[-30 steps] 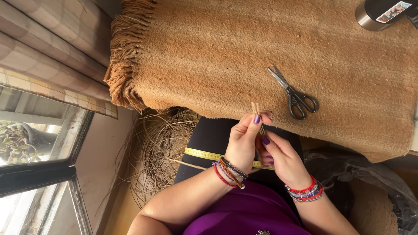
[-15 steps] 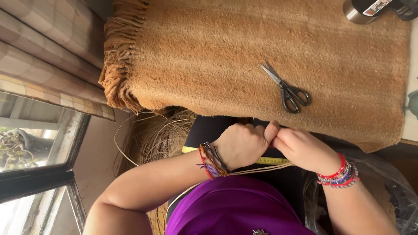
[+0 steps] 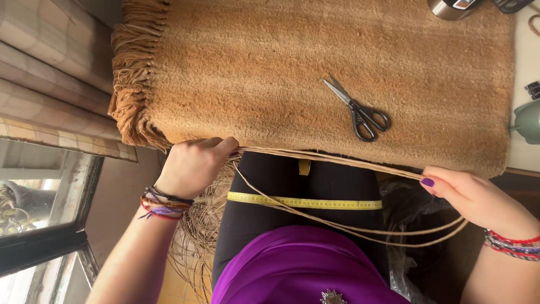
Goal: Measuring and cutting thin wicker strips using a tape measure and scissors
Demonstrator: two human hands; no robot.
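Nearest: purple garment (image 3: 304, 264) at the bottom edge, black-clad lap (image 3: 304, 180) above it. Yellow measuring tape (image 3: 306, 201) laid flat across the lap, not in either hand.

Tan fibre strands (image 3: 337, 163), several together, stretched taut above the lap between the two hands; slack ends drooping in a loop below the tape toward the right. Judged stage: strands pulled out to length and held straight; no cut, knot or weave visible on them, so measuring or trimming appears not yet done.

Left hand (image 3: 194, 166): fist closed, fingers (image 3: 222, 147) clamped on one end of the strands just at the mat's near edge; wrist bent, forearm coming up from lower left, braided bracelets (image 3: 163, 204) at the wrist.

Right hand (image 3: 478, 197): fingers curled and pinched on the other end of the strands, thumb with purple nail on top; forearm entering from lower right, red and blue beaded bracelets (image 3: 514, 243) at the wrist. Hands well apart, roughly level.

Loose coil of the same fibre (image 3: 197, 236) beside the left knee, partly hidden by the forearm.

Beyond: woven tan mat (image 3: 253, 73) with fringe on its left edge, covering the desk. Black-handled scissors (image 3: 357, 110) lying shut on the mat, apart from both hands, untouched.

Farthest: metal container (image 3: 450, 7) at the top edge, cut off; pale green object (image 3: 529, 121) at the right edge. Window and checked curtain (image 3: 50, 84) to the left.
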